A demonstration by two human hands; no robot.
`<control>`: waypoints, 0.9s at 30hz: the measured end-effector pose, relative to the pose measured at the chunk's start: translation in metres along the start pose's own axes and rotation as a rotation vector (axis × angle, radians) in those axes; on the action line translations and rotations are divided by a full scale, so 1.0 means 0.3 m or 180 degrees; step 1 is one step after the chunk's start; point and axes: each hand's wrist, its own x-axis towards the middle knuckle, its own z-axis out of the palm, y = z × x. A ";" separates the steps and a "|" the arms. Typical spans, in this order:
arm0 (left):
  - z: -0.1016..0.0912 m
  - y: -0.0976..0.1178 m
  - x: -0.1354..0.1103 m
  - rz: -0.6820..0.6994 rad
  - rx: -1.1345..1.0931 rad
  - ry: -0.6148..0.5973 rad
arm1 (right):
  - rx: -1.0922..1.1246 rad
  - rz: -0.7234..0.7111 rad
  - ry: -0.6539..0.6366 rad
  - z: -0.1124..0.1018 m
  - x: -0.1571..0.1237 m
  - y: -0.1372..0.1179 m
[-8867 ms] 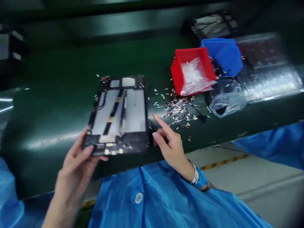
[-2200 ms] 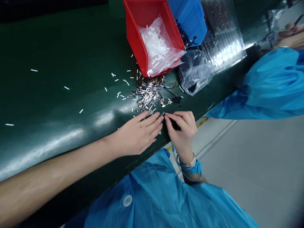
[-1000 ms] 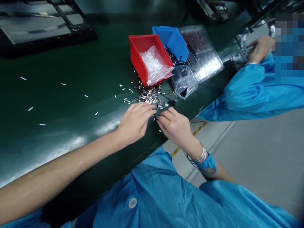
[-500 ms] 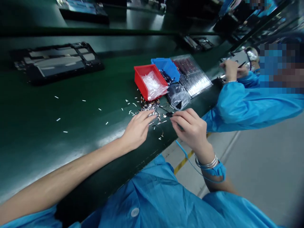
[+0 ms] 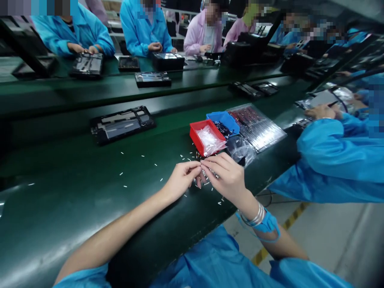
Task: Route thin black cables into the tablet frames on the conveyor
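Observation:
My left hand (image 5: 182, 181) and my right hand (image 5: 228, 177) meet fingertip to fingertip over the green belt (image 5: 75, 188), just in front of the red bin (image 5: 205, 137). Both are closed in a pinch on a tiny part that is too small to name. They cover most of the pile of small metal parts; a few pieces (image 5: 220, 201) lie loose around them. Thin white slivers (image 5: 141, 164) are scattered on the belt to the left. My right wrist wears bangles and a blue strap (image 5: 264, 222).
Behind the red bin stand a blue bin (image 5: 223, 119), a clear plastic tray (image 5: 258, 128) and a crumpled clear bag (image 5: 241, 150). A black tablet frame (image 5: 121, 125) lies farther up the belt. A co-worker's blue sleeve (image 5: 333, 160) is close on the right. Several people work across the far belt.
The view has tilted up, showing the far belt and people. My hands have come together into a shared pinch; half a second ago the left lay flatter on the pile.

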 end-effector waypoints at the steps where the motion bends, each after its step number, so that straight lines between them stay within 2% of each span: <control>1: -0.004 0.007 -0.001 0.0042 0.0032 0.0057 | 0.0041 0.0030 -0.0006 0.009 0.007 -0.003; 4: -0.020 0.020 0.005 0.0049 0.0058 0.0157 | 0.0129 0.0085 -0.0015 0.028 0.031 0.006; 7: -0.045 0.015 0.025 -0.0065 -0.0033 0.0175 | 0.0120 0.0127 -0.0022 0.048 0.060 0.064; 11: -0.097 -0.009 0.060 -0.0229 -0.0204 0.0360 | -0.0616 0.0597 -0.0038 0.094 0.094 0.196; 13: -0.122 -0.020 0.072 -0.0277 -0.0255 0.0510 | -0.0774 0.0664 -0.0042 0.118 0.101 0.227; 15: -0.138 -0.027 0.078 -0.0312 -0.0278 0.0619 | -0.0561 0.0479 0.0017 0.134 0.098 0.209; 17: -0.142 -0.027 0.079 -0.0326 -0.0284 0.0667 | -0.0169 0.0204 0.0058 0.143 0.090 0.156; 21: -0.122 -0.017 0.074 -0.0278 -0.0267 0.0658 | 0.0244 -0.0028 -0.0112 0.145 0.079 0.058; 24: -0.101 -0.010 0.068 -0.0229 -0.0222 0.0663 | 0.0209 -0.0003 -0.0140 0.141 0.078 0.036; 27: -0.095 -0.009 0.064 -0.0225 -0.0166 0.0678 | 0.0110 -0.0066 -0.0162 0.143 0.075 0.049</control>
